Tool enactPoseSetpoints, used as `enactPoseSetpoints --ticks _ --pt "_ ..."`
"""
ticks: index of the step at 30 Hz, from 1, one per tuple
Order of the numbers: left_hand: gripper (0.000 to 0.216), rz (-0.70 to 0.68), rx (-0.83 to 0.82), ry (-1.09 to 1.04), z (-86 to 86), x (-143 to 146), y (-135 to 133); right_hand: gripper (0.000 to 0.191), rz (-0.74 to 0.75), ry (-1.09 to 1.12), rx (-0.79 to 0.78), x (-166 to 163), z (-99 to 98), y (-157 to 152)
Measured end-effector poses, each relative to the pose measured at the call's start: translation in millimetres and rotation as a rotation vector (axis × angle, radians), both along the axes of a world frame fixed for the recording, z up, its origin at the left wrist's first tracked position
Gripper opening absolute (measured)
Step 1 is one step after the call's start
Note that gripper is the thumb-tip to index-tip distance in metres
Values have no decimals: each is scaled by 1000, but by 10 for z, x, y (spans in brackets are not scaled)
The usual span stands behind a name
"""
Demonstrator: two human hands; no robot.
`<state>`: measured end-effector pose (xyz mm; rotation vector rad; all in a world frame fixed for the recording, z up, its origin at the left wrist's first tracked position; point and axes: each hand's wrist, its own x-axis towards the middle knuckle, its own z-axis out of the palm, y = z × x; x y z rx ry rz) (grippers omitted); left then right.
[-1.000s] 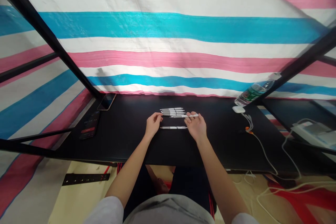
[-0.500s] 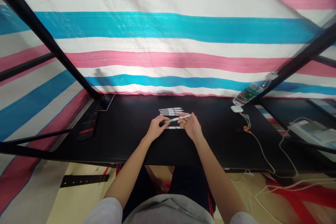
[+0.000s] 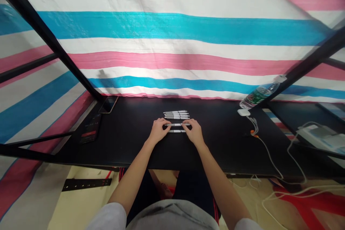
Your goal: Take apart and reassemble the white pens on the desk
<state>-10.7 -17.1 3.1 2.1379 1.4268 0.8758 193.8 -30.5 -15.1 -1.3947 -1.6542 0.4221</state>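
Note:
A white pen [image 3: 176,125] is held level just above the black table [image 3: 129,140]. My left hand [image 3: 158,130] pinches its left end and my right hand [image 3: 192,132] pinches its right end. A second white pen [image 3: 176,131] lies on the table directly below the held one, between my hands. Behind them, several white pens [image 3: 176,114] lie side by side in a neat row.
Two phones [image 3: 109,104] [image 3: 90,128] lie at the table's left end. A water bottle [image 3: 258,94], a white charger [image 3: 244,112] and trailing cables [image 3: 265,147] are on the right. Black frame bars cross both sides. A striped tarp hangs behind.
My right hand brought one pen from the row's right end toward me. My left hand took its other end, and the pen went from tilted to level.

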Motion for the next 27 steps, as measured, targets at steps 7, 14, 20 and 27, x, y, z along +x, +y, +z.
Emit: enactPoseSetpoints --ticks 7,14,20,27 --pt "16 -32 -3 88 7 3 -16 22 31 -107 -37 17 -58 25" --pt "35 -185 13 171 33 -7 -41 21 25 -125 -30 19 -96 35" --pt "24 -211 11 178 24 5 -35 21 19 -138 -4 22 -114 39" --pt "28 -198 11 109 27 6 -50 24 14 -107 -10 10 -90 26"
